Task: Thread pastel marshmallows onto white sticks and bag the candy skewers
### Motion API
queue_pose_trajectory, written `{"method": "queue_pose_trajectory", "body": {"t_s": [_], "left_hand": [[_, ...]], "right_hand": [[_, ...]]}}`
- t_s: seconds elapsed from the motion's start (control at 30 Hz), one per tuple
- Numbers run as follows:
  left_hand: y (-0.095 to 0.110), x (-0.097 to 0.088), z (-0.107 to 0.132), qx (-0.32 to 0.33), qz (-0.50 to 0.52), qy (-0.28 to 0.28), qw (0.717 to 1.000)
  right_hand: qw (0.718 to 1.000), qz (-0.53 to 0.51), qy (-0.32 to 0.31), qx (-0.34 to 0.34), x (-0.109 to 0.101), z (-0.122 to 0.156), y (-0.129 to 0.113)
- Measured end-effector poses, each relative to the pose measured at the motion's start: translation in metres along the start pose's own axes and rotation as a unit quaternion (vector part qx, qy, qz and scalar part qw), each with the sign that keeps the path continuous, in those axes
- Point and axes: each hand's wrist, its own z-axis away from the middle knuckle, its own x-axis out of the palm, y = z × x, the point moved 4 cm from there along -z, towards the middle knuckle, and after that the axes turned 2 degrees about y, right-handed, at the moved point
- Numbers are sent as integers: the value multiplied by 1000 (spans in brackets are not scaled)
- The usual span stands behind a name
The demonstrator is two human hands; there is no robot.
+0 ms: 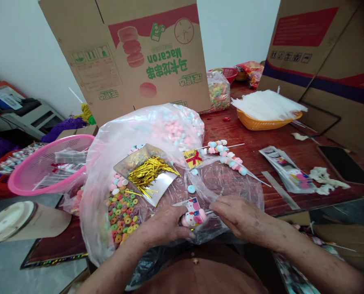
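Observation:
My left hand (166, 224) is closed around a small printed plastic bag (191, 204), with pink and white marshmallows (197, 218) showing at its end. From the marshmallows a thin white stick (210, 212) runs to the pinched fingers of my right hand (238, 216). Both hands are above a large clear plastic bag (108, 134) that holds marshmallows and colourful cereal rings (123, 216). Gold twist ties (151, 173) lie in an opened packet on top of it. Marshmallow skewers (233, 161) rest beyond my right hand.
Flat printed bags (287, 169) lie at right near a ruler (280, 190) and a phone (349, 163). A yellow basket (261, 122) holds white sticks. Cardboard boxes (132, 81) stand behind. At left are a pink basket (19, 179) and a lidded cup (47, 220).

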Motion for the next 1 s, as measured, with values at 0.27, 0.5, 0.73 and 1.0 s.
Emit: {"method": "queue_pose_trajectory", "body": {"t_s": [0.27,0.5,0.73,1.0], "left_hand": [[7,25,-15,-1,92,55,994],[9,30,-19,-20,-48,84,995],[-1,-6,4,9,213,75,974],[-9,17,40,-153,400,-37,903]], "right_hand": [[1000,20,12,-21,9,-15,-14],[998,54,23,-6,11,-17,-7],[996,-65,61,-7,13,-21,-4],[991,-72,108,-19,-1,-28,-1]]}}
